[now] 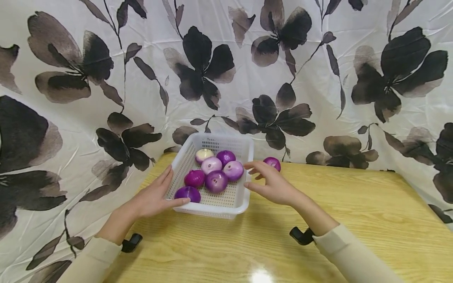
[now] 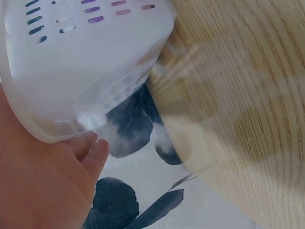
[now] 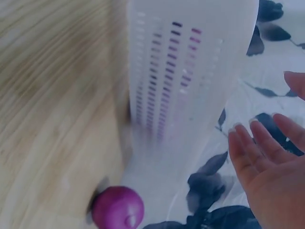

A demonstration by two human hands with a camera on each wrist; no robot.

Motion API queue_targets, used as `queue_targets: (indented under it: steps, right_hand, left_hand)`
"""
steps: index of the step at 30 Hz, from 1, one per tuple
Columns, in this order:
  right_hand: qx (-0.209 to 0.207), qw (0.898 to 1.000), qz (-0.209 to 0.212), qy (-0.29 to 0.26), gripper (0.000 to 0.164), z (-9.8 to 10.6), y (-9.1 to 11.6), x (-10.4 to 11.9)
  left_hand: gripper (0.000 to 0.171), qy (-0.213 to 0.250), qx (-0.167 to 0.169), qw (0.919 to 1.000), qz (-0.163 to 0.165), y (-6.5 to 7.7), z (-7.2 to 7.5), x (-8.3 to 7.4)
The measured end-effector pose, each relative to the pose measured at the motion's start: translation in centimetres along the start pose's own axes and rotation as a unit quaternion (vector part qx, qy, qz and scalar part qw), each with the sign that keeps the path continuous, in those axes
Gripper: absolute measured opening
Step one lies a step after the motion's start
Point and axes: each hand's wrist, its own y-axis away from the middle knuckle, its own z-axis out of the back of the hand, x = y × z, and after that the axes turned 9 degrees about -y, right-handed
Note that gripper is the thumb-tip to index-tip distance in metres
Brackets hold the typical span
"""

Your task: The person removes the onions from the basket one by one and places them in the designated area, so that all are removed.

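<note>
A white perforated plastic basket sits on the table with several red onions inside; one of these onions is near its middle. My left hand grips the basket's front left corner, thumb over the rim and fingers along the outside. In the left wrist view, fingertips curl beneath the rim. At the basket's right side, my right hand holds nothing, its fingers loosely bent. The right wrist view shows that hand apart from the wall. Just beyond it, one more red onion lies on the table outside the basket.
The wooden table extends to the right and toward me. A white cloth with dark flowers hangs behind the table and along both sides, close to the basket's far edge. Each wrist wears a black camera mount.
</note>
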Motion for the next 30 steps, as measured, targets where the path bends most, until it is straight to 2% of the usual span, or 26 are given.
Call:
queue_targets:
  steps: [9,14,21,30]
  right_hand:
    - [0.050,0.999,0.001,0.011,0.052,-1.4,-0.8,0.5]
    - [0.069,0.998,0.010,-0.004,0.053,-2.5,-1.7,0.8]
    - [0.091,0.995,0.021,0.014,0.056,-4.4,-3.2,1.4]
    - [0.126,0.992,-0.002,0.005,0.067,-6.8,-5.2,1.4]
  left_hand:
    - [0.124,0.000,-0.001,1.0000,-0.008,0.1,0.2,-0.2]
    - [0.123,-0.001,0.000,1.0000,-0.007,0.1,0.3,-0.2]
    - [0.124,-0.002,0.000,1.0000,-0.006,0.1,0.1,0.0]
    - [0.124,-0.002,-0.002,1.0000,-0.007,0.1,0.1,0.0]
